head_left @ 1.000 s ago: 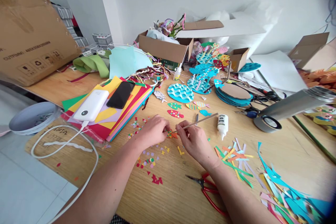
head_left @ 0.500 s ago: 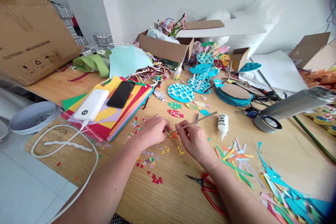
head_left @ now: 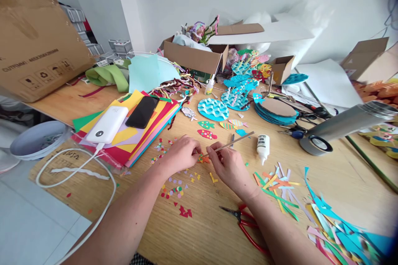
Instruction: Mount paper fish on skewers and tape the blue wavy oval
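My left hand (head_left: 183,154) rests on the wooden table (head_left: 342,178) with its fingertips pinching a small orange paper fish (head_left: 204,159). My right hand (head_left: 226,165) pinches a thin wooden stick (head_left: 231,143) whose near tip touches that fish. Small coloured paper dots and scraps (head_left: 174,188) lie scattered under and before my left hand. A white glue bottle (head_left: 263,148) lies just right of the stick. Finished paper fish (head_left: 207,134) lie beyond my hands.
Red scissors (head_left: 245,225) lie near my right forearm. Coloured paper strips (head_left: 280,186) spread at the right. A stack of coloured sheets (head_left: 155,126) carries a phone (head_left: 142,112) and a white power bank (head_left: 107,124). Blue wave discs (head_left: 214,109), cardboard boxes (head_left: 194,56) and a metal flask (head_left: 348,126) stand behind.
Both hands stay on the orange fish; the stick's far end has dipped slightly. The view has shifted a little.
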`<state>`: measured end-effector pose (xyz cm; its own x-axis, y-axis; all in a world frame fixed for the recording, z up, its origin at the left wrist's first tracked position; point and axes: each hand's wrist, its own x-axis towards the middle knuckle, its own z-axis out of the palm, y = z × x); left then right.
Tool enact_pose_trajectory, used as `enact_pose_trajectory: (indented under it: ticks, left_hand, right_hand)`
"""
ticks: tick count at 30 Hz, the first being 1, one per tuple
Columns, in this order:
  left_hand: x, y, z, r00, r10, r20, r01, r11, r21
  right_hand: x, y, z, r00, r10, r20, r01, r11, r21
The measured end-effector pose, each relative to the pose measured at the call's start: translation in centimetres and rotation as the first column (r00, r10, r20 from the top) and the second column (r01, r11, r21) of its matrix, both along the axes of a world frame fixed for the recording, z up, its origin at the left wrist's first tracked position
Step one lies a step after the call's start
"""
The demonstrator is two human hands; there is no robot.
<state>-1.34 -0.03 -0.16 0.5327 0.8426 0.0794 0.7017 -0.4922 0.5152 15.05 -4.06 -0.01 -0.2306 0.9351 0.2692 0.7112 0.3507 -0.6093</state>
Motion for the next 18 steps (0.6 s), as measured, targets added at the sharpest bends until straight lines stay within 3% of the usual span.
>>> enact_pose_trajectory:
  ticks: [18]
  left_hand:
    - [0.5, 0.0, -1.1, 0.997, 0.081, 0.013, -0.081, 0.996, 0.034]
  right_hand:
    - [-0.1, 0.0, 0.2, 0.999, 0.009, 0.038, -0.008, 1.0, -0.027]
